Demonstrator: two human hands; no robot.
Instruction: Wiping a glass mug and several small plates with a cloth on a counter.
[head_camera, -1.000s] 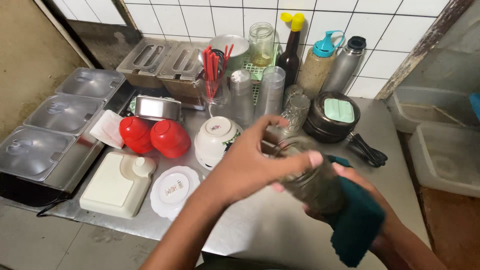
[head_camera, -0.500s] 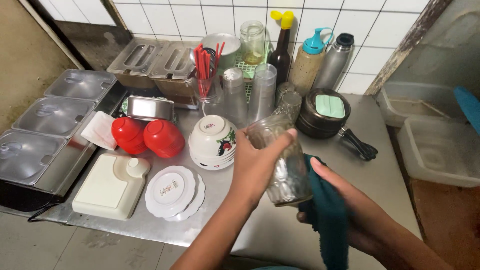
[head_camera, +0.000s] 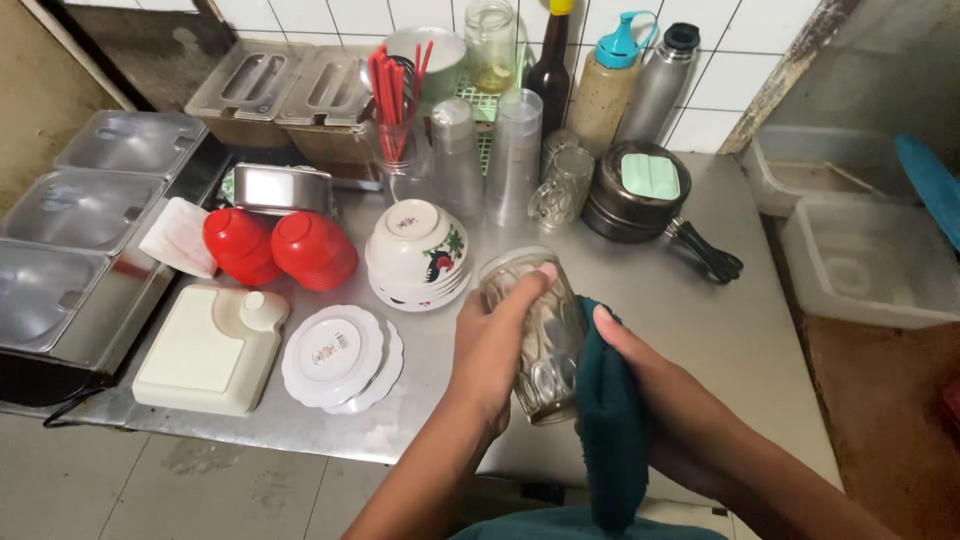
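My left hand (head_camera: 490, 345) grips a clear patterned glass mug (head_camera: 540, 345), held tilted above the front of the steel table (head_camera: 720, 330). My right hand (head_camera: 655, 400) holds a dark teal cloth (head_camera: 610, 440) pressed against the mug's right side. Both hands are closed around what they hold. The mug's base points toward me and its rim away.
Stacked white floral bowls (head_camera: 415, 255), upturned white saucers (head_camera: 335, 355), two red bowls (head_camera: 280, 245) and a cream lidded box (head_camera: 205, 345) lie to the left. Steel trays (head_camera: 80, 205) line the far left. Cups, bottles, straws and a dark pot (head_camera: 640, 190) stand behind. Plastic tubs (head_camera: 860, 240) sit right.
The mug has swung from lying sideways to more upright in my left hand. The cloth has shifted from under the mug to its right side, and the view has moved closer.
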